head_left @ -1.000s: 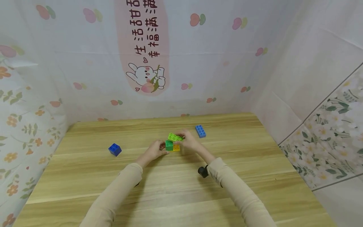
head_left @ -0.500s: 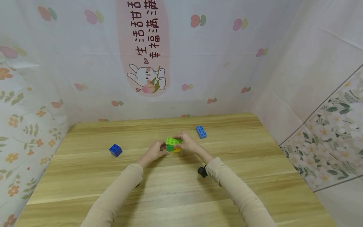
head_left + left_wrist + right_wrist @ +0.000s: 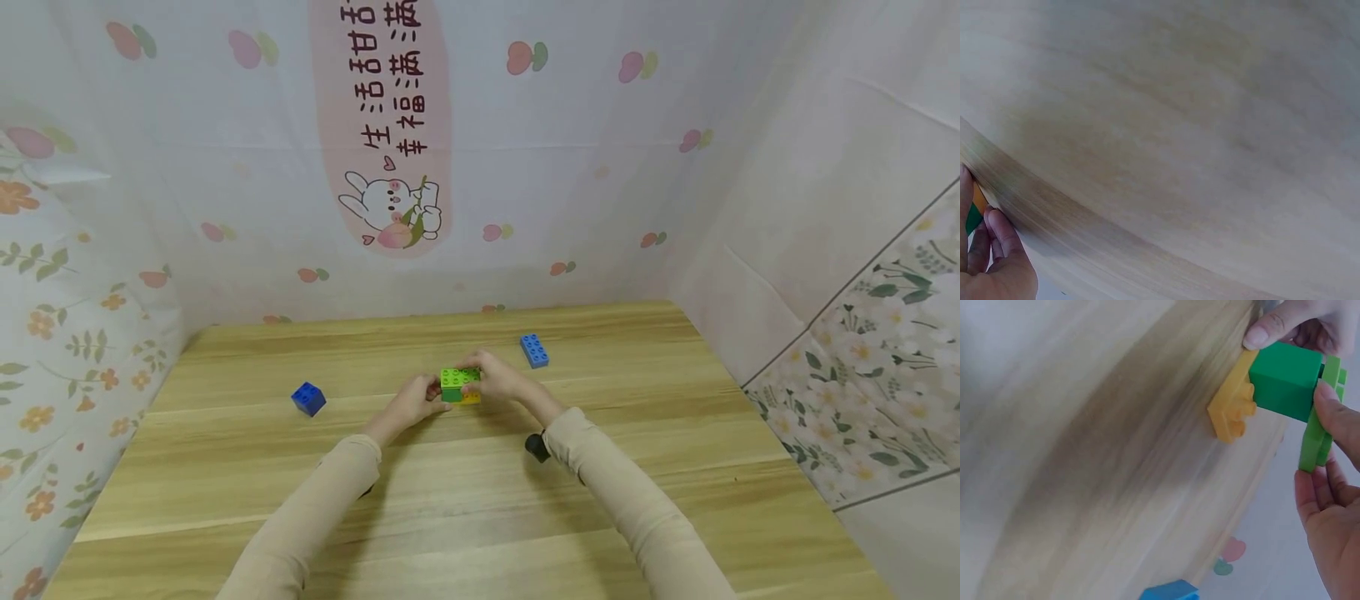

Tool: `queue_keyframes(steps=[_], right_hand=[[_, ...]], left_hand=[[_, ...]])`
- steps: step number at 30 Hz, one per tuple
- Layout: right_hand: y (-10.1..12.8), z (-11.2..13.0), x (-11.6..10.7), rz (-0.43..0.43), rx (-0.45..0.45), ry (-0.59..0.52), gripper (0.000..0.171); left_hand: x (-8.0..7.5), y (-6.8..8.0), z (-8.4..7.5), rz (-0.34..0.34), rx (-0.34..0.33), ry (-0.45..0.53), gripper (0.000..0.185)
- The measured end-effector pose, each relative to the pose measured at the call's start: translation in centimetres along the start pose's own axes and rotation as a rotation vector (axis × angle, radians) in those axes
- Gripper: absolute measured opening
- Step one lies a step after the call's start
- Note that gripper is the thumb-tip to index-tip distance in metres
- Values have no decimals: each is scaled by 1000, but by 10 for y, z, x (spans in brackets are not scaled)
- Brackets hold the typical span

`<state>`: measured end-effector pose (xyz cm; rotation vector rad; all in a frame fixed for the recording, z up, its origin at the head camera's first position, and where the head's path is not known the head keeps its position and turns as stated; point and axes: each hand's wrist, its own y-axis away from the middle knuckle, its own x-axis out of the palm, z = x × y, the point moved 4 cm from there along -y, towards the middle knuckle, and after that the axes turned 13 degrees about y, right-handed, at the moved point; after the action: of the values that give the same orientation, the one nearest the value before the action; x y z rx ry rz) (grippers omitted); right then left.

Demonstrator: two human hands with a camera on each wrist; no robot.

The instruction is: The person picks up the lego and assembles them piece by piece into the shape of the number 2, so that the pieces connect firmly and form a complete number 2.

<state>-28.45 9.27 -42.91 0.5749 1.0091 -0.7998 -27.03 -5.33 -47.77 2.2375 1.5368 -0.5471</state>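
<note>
A flat yellow-orange toy building brick point(image 3: 1229, 403) lies on the table, with a taller green block point(image 3: 1285, 378) standing on one end of it. Over the green block sits a flat lime-green brick point(image 3: 1316, 434), its far part jutting past the block above the orange studs. My right hand point(image 3: 501, 379) pinches this lime brick between thumb and fingers. From the other side, my left hand point(image 3: 411, 402) grips the lower bricks, its thumb point(image 3: 1257, 336) at the orange brick's end. In the left wrist view only slivers of orange and green show beside the fingers.
A dark blue block point(image 3: 308, 399) stands on the wooden table point(image 3: 465, 517) to the left. Behind my right hand lies a flat light-blue brick point(image 3: 535, 351). A black device point(image 3: 536, 447) is worn at my right wrist. Printed cloth point(image 3: 570, 167) hangs behind the table.
The lime-green brick was tilted above the green block; it has come down and left, and now lies level over it. My left hand stays at the lower bricks.
</note>
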Motion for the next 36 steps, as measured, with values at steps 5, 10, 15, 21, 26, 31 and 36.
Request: queue_keyframes(steps=[5,10,15,21,26,31,36], right_hand=[[-1,4,-4,15,-64,46,39],[-4,9,-3,66,-63,55,40],[-8,12,-3,93,-78,60,40],[-5,8,-5,73,-34,78,40],[-3,7,-5,79,-46,75,39],[-4,7,-5,86,-37,74,39],[-3,6,-5,87,-35,74,39]], left_hand=[[1,-1,1,-5,21,-3,35],[0,1,5,-6,0,0,35],[-2,2,5,-9,0,12,37],[-1,-1,5,-2,16,1,39],[0,0,3,5,-20,8,39],[0,0,2,2,-21,11,39],[2,-1,3,3,-22,16,38]])
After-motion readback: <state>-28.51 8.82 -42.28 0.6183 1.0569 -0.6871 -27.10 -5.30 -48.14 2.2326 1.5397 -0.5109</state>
